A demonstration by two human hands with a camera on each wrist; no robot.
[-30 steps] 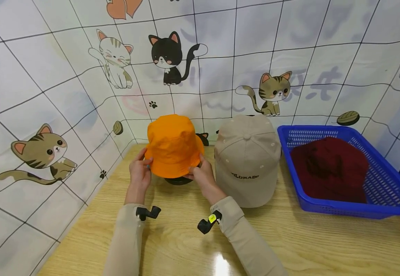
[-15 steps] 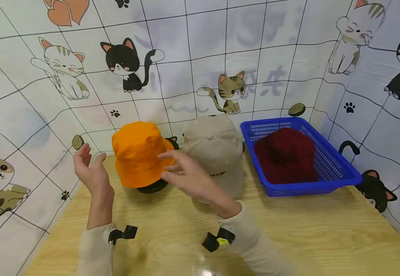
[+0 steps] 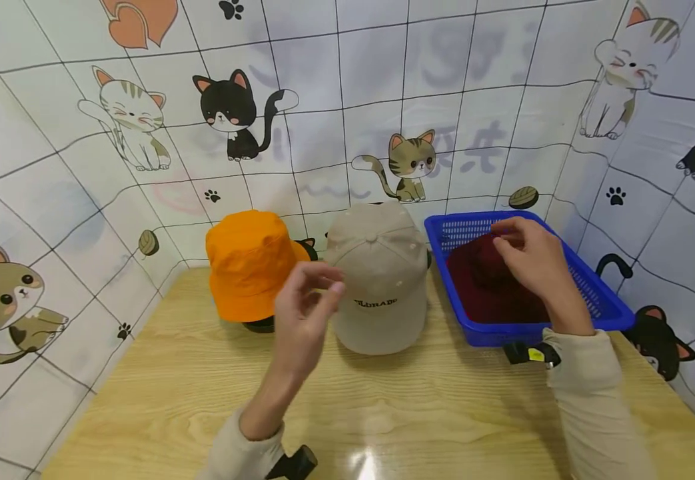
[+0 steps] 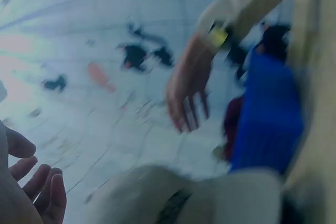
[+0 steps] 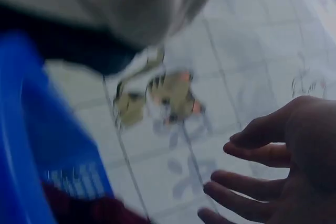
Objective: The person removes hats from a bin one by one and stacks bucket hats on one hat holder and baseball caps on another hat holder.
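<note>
My right hand (image 3: 530, 257) hovers over the blue basket (image 3: 485, 335), fingers loosely bent and holding nothing. Below it in the basket lies a dark red hat (image 3: 473, 287), partly hidden by that hand. My left hand (image 3: 302, 317) is in the air in front of the hats, its fingers relaxed with nothing in them. It overlaps the edge of the orange bucket hat (image 3: 242, 267) in the head view. Right of that hat sits a beige baseball cap (image 3: 377, 267) with dark lettering above its brim. The left wrist view catches the cap (image 4: 147, 195) and the right hand (image 4: 191, 82).
The hats and basket stand along the back of a wooden table (image 3: 191, 393). A dark stand base (image 3: 260, 325) shows beneath the orange hat. Behind is a wall covering (image 3: 323, 100) printed with cats and grid lines.
Both hands have let go of the orange bucket hat, which stays in place. The right hand has moved right, over the basket; the left has shifted right and nearer. The head view has turned rightward.
</note>
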